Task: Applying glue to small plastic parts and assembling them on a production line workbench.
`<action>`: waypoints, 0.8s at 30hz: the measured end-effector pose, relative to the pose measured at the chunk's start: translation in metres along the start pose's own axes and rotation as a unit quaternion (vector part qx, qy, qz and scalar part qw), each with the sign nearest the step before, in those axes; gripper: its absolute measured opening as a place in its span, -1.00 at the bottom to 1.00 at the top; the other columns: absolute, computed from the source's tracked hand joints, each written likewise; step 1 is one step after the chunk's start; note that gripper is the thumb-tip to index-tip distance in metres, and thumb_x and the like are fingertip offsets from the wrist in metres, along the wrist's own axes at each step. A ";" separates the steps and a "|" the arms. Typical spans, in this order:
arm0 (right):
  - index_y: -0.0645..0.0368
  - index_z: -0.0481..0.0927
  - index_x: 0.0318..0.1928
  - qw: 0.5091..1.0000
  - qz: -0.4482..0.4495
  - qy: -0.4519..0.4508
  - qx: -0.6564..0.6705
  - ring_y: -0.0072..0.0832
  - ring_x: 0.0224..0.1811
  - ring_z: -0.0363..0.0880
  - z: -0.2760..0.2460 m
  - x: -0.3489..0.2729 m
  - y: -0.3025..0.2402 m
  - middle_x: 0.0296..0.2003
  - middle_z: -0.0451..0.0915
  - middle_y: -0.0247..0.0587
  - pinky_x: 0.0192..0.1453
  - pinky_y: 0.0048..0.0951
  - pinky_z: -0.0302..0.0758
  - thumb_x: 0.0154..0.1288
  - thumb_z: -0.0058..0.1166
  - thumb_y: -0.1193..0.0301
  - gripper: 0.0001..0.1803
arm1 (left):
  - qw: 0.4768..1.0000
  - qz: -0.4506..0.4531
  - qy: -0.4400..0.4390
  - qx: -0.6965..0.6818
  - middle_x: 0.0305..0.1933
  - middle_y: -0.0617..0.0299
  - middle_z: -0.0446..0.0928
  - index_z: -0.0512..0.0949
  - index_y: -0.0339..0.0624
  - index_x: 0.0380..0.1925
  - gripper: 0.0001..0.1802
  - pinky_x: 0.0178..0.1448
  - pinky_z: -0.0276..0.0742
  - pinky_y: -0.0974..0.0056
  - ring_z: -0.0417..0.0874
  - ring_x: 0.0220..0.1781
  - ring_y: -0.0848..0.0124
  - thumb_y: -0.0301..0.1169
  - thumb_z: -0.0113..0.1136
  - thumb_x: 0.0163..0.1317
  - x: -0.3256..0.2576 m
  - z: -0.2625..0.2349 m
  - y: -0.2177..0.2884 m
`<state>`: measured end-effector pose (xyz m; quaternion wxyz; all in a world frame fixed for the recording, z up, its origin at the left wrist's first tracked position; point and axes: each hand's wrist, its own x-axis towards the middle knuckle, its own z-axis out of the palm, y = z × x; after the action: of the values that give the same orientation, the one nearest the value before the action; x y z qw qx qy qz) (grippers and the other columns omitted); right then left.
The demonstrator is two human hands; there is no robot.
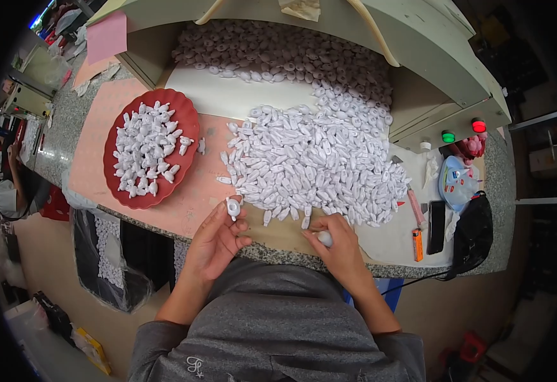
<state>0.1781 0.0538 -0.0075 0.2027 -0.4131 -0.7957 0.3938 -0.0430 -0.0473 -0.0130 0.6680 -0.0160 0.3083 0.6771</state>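
Observation:
My left hand [218,235] is raised near the table's front edge. Between its thumb and fingers it pinches a small white plastic piece [232,209] with a round hole facing up. My right hand [337,245] is closed around a rounded white object [325,239], mostly hidden in the palm. The right fingertips are close to a small elongated white piece [306,220] at the near edge of a large heap of such pieces [310,162]. Whether they grip it I cannot tell. On the left, a red scalloped plate [114,181] carries many small white figure-like pieces [148,143].
A metal-sided booth [444,76] stands behind the heap, with more white pieces [278,48] piled inside. At the right lie an orange lighter [417,245], a black phone [435,227], a black bag [472,232] and a clear plastic container [460,181]. Below left hangs a plastic-lined bin [90,267].

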 end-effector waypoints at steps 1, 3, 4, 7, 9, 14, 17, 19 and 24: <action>0.25 0.46 -0.31 1.000 0.000 -0.001 0.000 -0.28 -0.35 0.51 0.004 0.001 0.001 -0.39 0.46 -0.16 -0.23 -0.36 0.43 0.06 0.20 0.52 -0.81 | 1.000 0.002 0.002 -0.002 -0.18 0.24 0.51 0.35 -0.18 0.07 -0.62 -0.21 0.56 0.28 0.51 -0.23 0.46 -0.22 -0.10 0.34 -0.001 0.000 0.000; 0.24 0.47 -0.28 0.996 -0.002 0.013 -0.084 -0.20 -0.32 0.50 0.012 0.003 0.004 -0.34 0.46 -0.14 -0.22 -0.32 0.44 0.05 0.20 0.51 -0.78 | 1.000 0.002 0.001 -0.003 -0.18 0.24 0.51 0.35 -0.18 0.06 -0.62 -0.21 0.56 0.29 0.51 -0.23 0.46 -0.21 -0.10 0.34 -0.001 -0.001 -0.001; 0.24 0.47 -0.28 0.996 -0.003 0.011 -0.084 -0.20 -0.32 0.50 0.011 0.003 0.003 -0.34 0.46 -0.14 -0.22 -0.32 0.44 0.05 0.20 0.51 -0.78 | 1.000 0.001 -0.001 -0.004 -0.18 0.24 0.51 0.35 -0.18 0.06 -0.62 -0.21 0.56 0.29 0.51 -0.23 0.46 -0.21 -0.09 0.34 -0.001 -0.002 -0.002; 0.24 0.47 -0.24 0.995 -0.039 -0.003 -0.090 -0.18 -0.27 0.50 0.010 0.003 0.000 -0.28 0.45 -0.13 -0.20 -0.31 0.45 0.00 0.21 0.54 -0.73 | 1.000 -0.001 -0.001 -0.001 -0.18 0.24 0.51 0.35 -0.19 0.05 -0.62 -0.21 0.56 0.29 0.51 -0.24 0.46 -0.21 -0.09 0.34 -0.002 0.001 -0.003; 0.24 0.49 -0.20 0.997 -0.037 0.001 -0.063 -0.19 -0.22 0.50 0.011 0.002 0.003 -0.22 0.43 -0.13 -0.18 -0.30 0.46 -0.04 0.20 0.59 -0.68 | 1.000 -0.003 0.000 0.000 -0.18 0.23 0.51 0.35 -0.19 0.05 -0.62 -0.21 0.56 0.29 0.51 -0.24 0.46 -0.21 -0.09 0.34 -0.001 0.000 -0.004; 0.24 0.50 -0.16 0.994 -0.076 -0.019 -0.076 -0.20 -0.22 0.51 0.010 0.004 0.004 -0.21 0.46 -0.13 -0.16 -0.35 0.47 -0.04 0.20 0.60 -0.65 | 1.000 -0.009 -0.005 0.000 -0.17 0.22 0.50 0.36 -0.19 0.04 -0.63 -0.20 0.56 0.30 0.51 -0.25 0.46 -0.22 -0.08 0.33 -0.001 0.003 -0.009; 0.24 0.50 -0.17 0.999 -0.046 -0.010 -0.019 -0.33 -0.29 0.54 0.011 0.003 0.003 -0.27 0.51 -0.17 -0.22 -0.44 0.48 0.02 0.20 0.59 -0.69 | 1.000 -0.017 -0.020 0.005 -0.15 0.20 0.50 0.35 -0.19 0.05 -0.63 -0.17 0.56 0.32 0.52 -0.24 0.48 -0.24 -0.06 0.33 -0.001 0.007 -0.014; 0.25 0.49 -0.18 0.999 0.003 -0.007 0.043 -0.43 -0.34 0.55 0.010 0.000 0.000 -0.33 0.53 -0.20 -0.26 -0.50 0.48 0.05 0.20 0.57 -0.72 | 0.998 -0.044 -0.021 0.025 -0.12 0.19 0.50 0.34 -0.18 0.06 -0.64 -0.13 0.55 0.33 0.53 -0.22 0.49 -0.27 -0.06 0.33 -0.001 0.009 -0.017; 0.25 0.43 -0.21 0.910 0.177 -0.077 0.366 -0.68 -0.37 0.48 -0.007 0.002 -0.024 -0.42 0.54 -0.29 -0.31 -0.67 0.44 0.14 0.16 0.54 -0.78 | 0.996 -0.070 -0.039 0.026 -0.03 0.15 0.49 0.37 -0.18 0.07 -0.66 -0.05 0.53 0.30 0.55 -0.15 0.48 -0.35 -0.03 0.31 -0.002 0.011 -0.027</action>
<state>0.1698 0.0503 0.0159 0.2051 -0.4126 -0.5223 0.7176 -0.0141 -0.0466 -0.0143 0.7253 0.0062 0.2980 0.6205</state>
